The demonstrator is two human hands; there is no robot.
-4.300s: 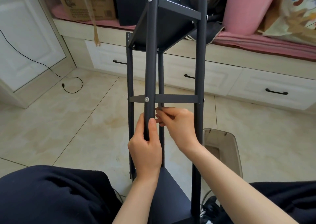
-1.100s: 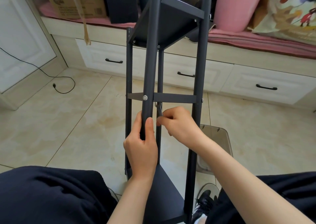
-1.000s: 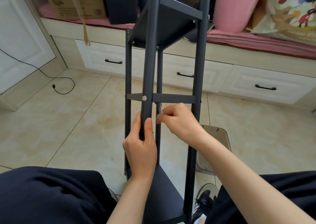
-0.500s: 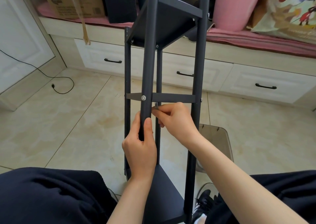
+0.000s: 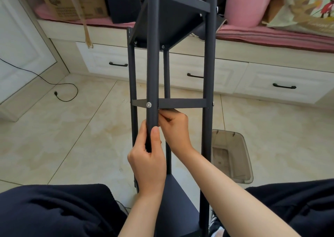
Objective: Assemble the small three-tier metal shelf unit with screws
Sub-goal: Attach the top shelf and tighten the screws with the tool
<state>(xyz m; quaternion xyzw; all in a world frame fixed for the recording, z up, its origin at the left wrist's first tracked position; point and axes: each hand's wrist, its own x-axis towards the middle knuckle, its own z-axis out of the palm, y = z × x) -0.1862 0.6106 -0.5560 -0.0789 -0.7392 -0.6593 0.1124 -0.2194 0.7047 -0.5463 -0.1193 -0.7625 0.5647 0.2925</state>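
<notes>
Left hand [image 5: 147, 161] grips the shelf unit's [image 5: 182, 102] near post; right hand [image 5: 174, 126] pinches beneath its middle tier.

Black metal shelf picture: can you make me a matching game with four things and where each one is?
Things:
1. left hand
2. clear plastic bin
3. brown cardboard box
4. black cable

Places:
A. on the tiled floor by the white door
B. on the pink cushion, top left
C. gripping the shelf's front black post
D. on the floor, right of the shelf

Pairs: 1-C, 2-D, 3-B, 4-A
</notes>
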